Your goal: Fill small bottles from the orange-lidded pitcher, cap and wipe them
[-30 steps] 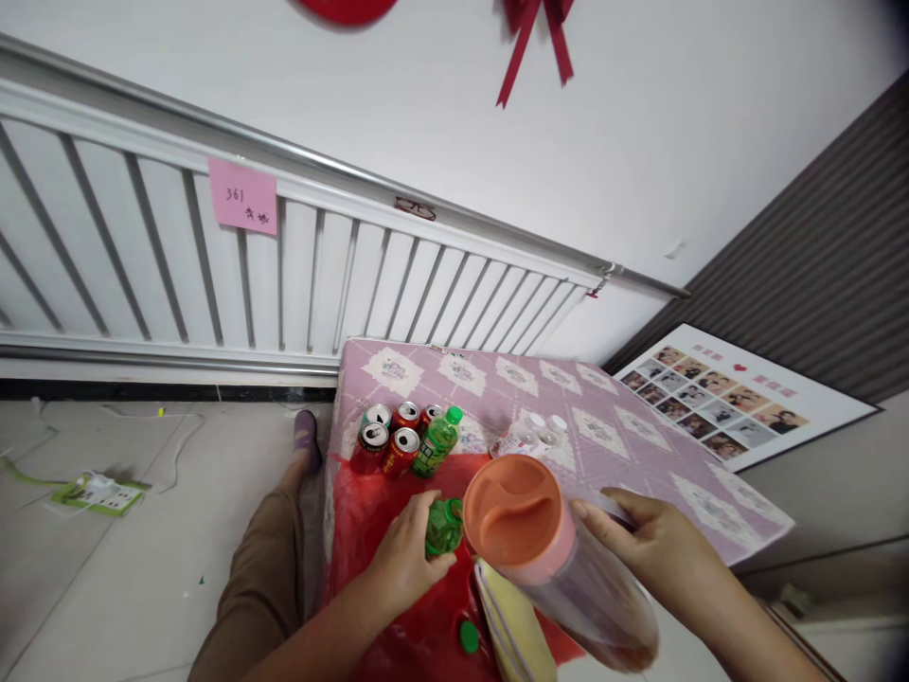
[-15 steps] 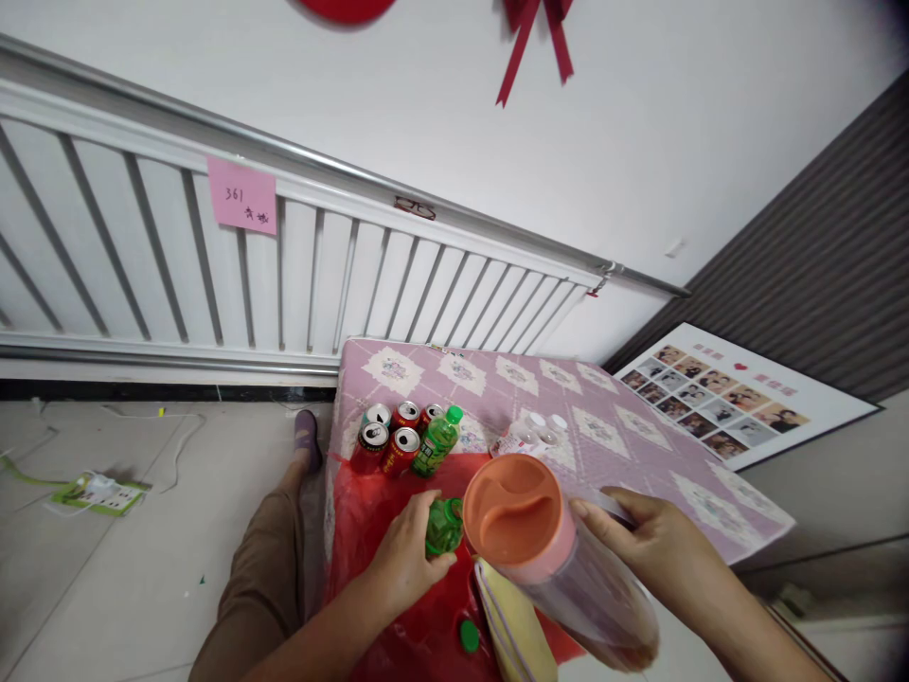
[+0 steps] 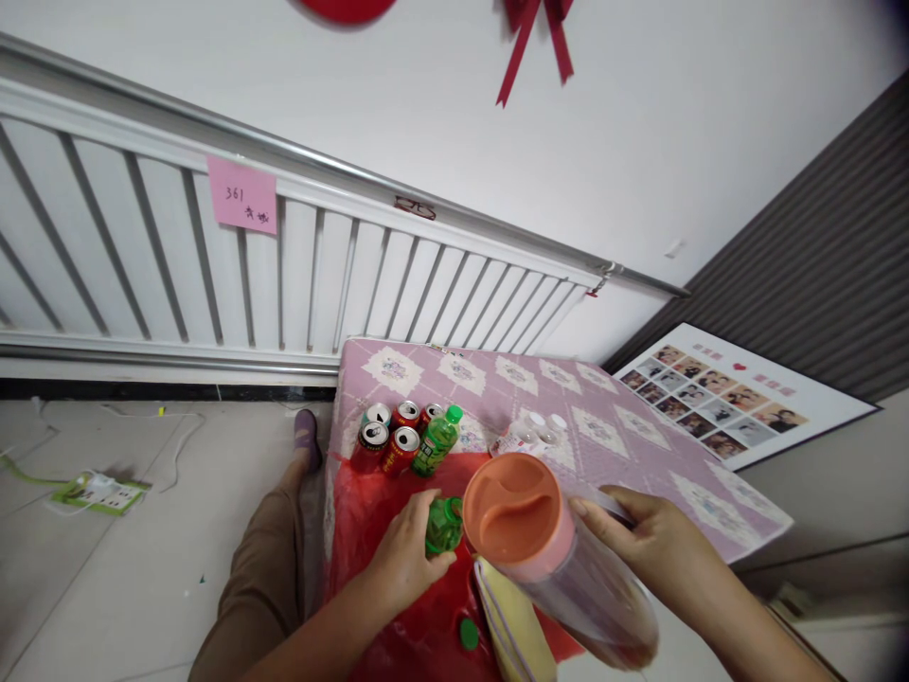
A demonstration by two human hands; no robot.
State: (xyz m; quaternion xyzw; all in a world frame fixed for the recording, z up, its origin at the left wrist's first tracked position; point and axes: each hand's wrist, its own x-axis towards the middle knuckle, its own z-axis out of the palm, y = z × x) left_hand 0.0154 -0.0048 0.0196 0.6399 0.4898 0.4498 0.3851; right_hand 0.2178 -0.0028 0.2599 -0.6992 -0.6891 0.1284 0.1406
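My left hand [image 3: 407, 552] is wrapped round an uncapped-looking green bottle [image 3: 444, 527] above the red cloth. The handle of a clear pitcher [image 3: 593, 606] is in my right hand [image 3: 643, 530]. The pitcher is tilted, its orange lid [image 3: 512, 509] right beside the mouth of the green bottle, and brownish liquid shows at its base. Any flow between them cannot be made out. A loose green cap [image 3: 469, 634] lies on the red cloth [image 3: 383, 502], left of a folded yellow cloth [image 3: 515, 620].
Several drink cans [image 3: 401, 451] stand at the back left beside a capped green bottle [image 3: 437, 441]. Clear bottles [image 3: 541, 429] lie farther back on the patterned tablecloth [image 3: 603, 426]. A white radiator [image 3: 298, 275] runs behind, and a photo board [image 3: 739, 398] leans at the right.
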